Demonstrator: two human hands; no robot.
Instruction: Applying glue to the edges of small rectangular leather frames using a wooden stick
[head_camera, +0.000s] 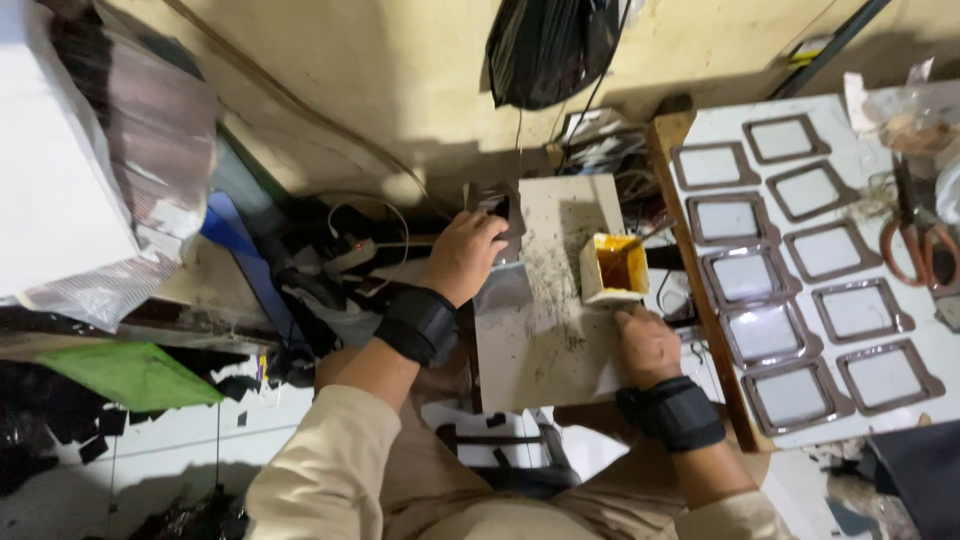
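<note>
Nearest, beige sleeves and two forearms, each with a black wrist strap. Right hand (648, 345) rests on the small board (545, 330), near its right edge, knuckles up, fingers curled; cannot tell whether it pinches anything, maybe a thin tool toward the cup. Left hand (463, 255) sits at the board's far left corner, closed on a dark frame piece (503, 215), holding it at the board's edge. Hands are well apart, one at each side of the board.

Board is pale, dirty, speckled with dark crumbs along the middle. Yellow cup (613, 267), a small square white container with orange-yellow stuff inside, stands at the board's right edge, just beyond the right hand.

Right of the board, a white panel (935, 345) with a wooden left edge carries about eleven dark frames (745, 275) in two slanted rows, each with a light rectangular centre, lying flat and apart from each other. Orange-handled scissors (915, 240) lie near the panel's right edge. A clear bag (905, 125) sits at the panel's far right corner.

Left of the board, tangled cables and black scraps; a green sheet (130, 375) on the near left; a white box (60, 160) with shiny wrap on the far left.

Farthest, a beige wall with a black bag (545, 45) hanging above the board.
</note>
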